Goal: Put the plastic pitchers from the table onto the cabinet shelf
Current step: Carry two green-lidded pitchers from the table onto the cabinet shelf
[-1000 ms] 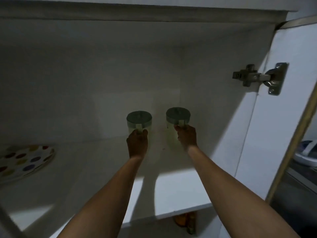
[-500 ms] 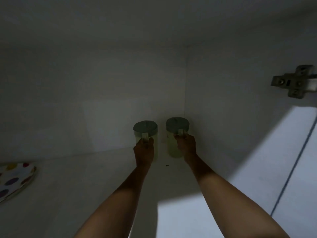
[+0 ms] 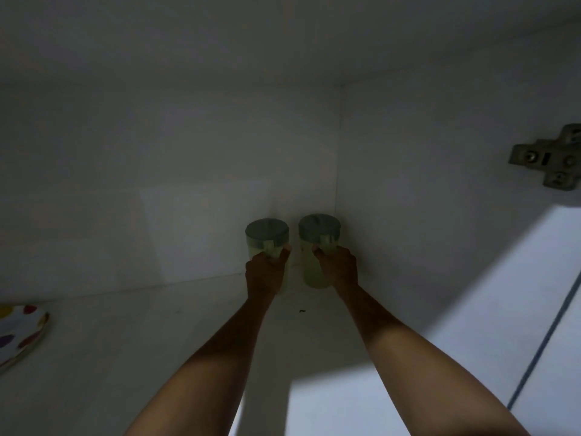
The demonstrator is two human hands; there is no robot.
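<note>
The left hand (image 3: 265, 273) is gripping the handle of the left pitcher (image 3: 266, 237), fingers curled closed around it, and the right hand (image 3: 338, 269) is gripping the handle of the right pitcher (image 3: 317, 247) in the same closed way. Both arms are reaching far into the cabinet from the near edge. The two pitchers are standing upright on the cabinet shelf (image 3: 157, 341), side by side with a narrow gap between them, deep in the far right corner. The right pitcher is sitting just beside the right side wall (image 3: 424, 184) and close to the back wall (image 3: 188, 184); whether it is touching either cannot be told in the dim light. To the left of the pitchers the shelf is lying open for a long stretch. Each pitcher is showing a pale, translucent greenish body under a round grey-green lid. A spotted plate (image 3: 19, 332) is resting at the far left edge of the shelf, well apart from the hands. A metal hinge (image 3: 550, 162) is sitting high on the right wall.
</note>
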